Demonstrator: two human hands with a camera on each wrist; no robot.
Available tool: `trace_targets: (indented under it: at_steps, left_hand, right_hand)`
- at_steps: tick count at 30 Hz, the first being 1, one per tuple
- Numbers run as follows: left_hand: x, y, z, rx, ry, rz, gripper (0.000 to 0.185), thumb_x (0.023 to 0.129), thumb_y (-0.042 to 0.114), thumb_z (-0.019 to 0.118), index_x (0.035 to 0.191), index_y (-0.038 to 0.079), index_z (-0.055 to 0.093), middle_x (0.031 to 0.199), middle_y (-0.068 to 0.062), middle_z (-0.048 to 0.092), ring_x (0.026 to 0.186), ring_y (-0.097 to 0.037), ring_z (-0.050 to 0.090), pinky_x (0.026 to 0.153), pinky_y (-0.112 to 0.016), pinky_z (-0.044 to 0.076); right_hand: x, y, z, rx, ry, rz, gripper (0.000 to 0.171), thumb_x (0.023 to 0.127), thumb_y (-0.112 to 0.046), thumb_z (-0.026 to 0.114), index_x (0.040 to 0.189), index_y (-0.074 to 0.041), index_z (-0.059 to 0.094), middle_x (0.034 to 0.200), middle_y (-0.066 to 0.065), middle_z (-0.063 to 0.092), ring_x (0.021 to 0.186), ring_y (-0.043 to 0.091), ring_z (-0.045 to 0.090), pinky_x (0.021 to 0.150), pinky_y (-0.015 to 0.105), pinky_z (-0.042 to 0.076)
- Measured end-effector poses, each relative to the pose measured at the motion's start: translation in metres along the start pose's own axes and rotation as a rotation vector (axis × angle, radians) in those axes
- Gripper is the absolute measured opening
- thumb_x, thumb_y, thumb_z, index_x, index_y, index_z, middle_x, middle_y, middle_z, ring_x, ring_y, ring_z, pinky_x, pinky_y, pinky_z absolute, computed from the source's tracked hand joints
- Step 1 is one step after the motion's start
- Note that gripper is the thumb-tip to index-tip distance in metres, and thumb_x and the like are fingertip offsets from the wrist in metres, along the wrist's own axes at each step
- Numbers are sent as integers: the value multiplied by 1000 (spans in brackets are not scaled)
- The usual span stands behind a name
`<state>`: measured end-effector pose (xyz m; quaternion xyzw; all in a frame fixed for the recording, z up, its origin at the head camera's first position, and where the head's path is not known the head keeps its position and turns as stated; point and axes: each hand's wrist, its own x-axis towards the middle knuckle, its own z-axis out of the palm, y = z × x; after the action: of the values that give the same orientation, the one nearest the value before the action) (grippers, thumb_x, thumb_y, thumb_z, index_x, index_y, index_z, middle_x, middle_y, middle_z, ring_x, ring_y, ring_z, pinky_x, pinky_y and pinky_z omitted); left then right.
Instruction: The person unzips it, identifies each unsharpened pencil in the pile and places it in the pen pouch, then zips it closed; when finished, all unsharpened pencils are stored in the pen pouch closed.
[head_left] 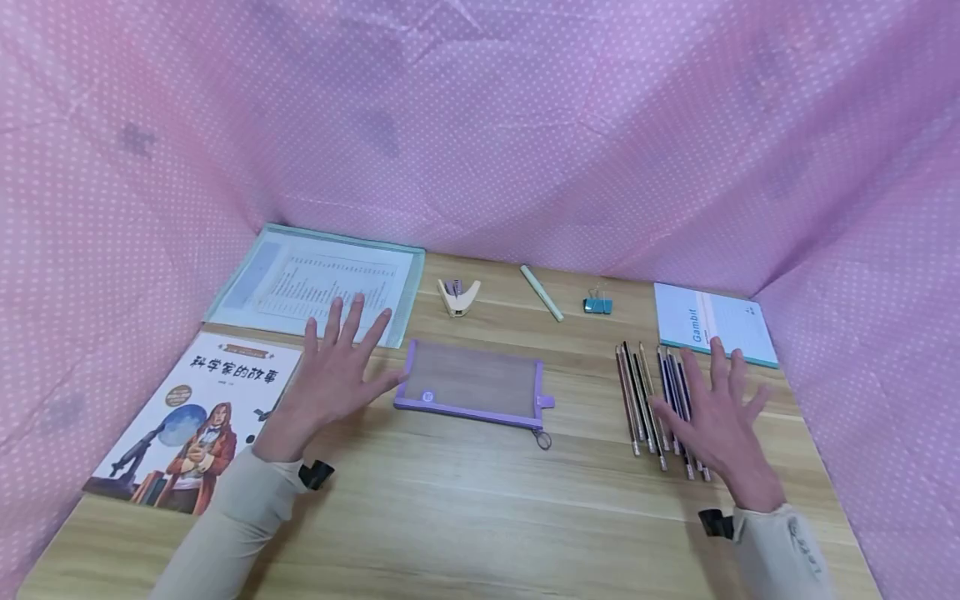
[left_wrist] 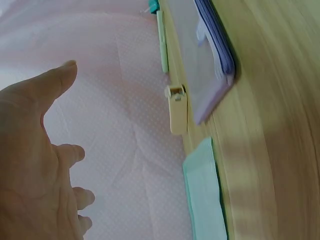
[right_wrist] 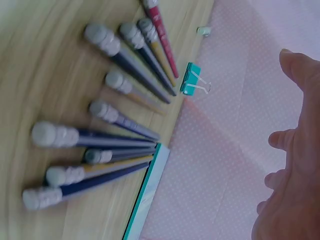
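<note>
My left hand (head_left: 330, 385) is spread with straight fingers, held above the table between the picture book (head_left: 202, 417) and the purple mesh zip pouch (head_left: 472, 379). Nothing is in it. On the right, my other hand (head_left: 720, 425) hovers with fingers fanned out over several pencils (head_left: 633, 400), also holding nothing. The pencils lie side by side, eraser ends toward me, as the right wrist view shows their white erasers (right_wrist: 45, 134). A ring hangs from the pouch's near right corner.
Along the back lie a clear document folder (head_left: 330, 279) with a printed sheet, a cream stapler (head_left: 458, 297), a pale green pen (head_left: 542, 292), a teal binder clip (head_left: 597, 305) and a notebook (head_left: 716, 323). Pink dotted cloth (head_left: 480, 125) walls in the wooden table (head_left: 480, 508).
</note>
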<state>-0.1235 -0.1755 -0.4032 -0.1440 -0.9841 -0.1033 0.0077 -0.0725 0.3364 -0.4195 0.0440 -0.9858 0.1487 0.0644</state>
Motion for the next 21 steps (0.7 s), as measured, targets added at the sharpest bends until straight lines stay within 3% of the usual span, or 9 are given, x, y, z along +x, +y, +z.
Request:
trace_targets:
  at_steps: [8, 14, 21]
  left_hand:
    - [-1, 24, 1, -44, -11, 2, 92, 90, 64, 56, 161, 21, 17, 168, -20, 0, 155, -47, -6, 118, -73, 1]
    - [-2, 41, 11, -84, 5, 41, 90, 89, 64, 58, 160, 20, 23, 168, -20, 4, 155, -47, -2, 119, -73, 4]
    - [-2, 60, 22, -98, 8, 86, 90, 88, 64, 60, 159, 20, 27, 168, -21, 10, 155, -46, 2, 119, -72, 9]
  right_hand:
    - [4, -18, 5, 28, 8, -33, 87, 93, -53, 58, 159, -10, 21, 168, 23, -6, 152, 53, -13, 99, 88, -10]
    - [7, -31, 17, 30, 12, -64, 84, 93, -50, 61, 157, -8, 25, 167, 24, 3, 152, 53, -2, 101, 88, 4]
    - [11, -46, 31, 43, 17, -87, 79, 93, -47, 62, 154, -8, 31, 166, 23, 11, 150, 51, 11, 105, 79, 16]
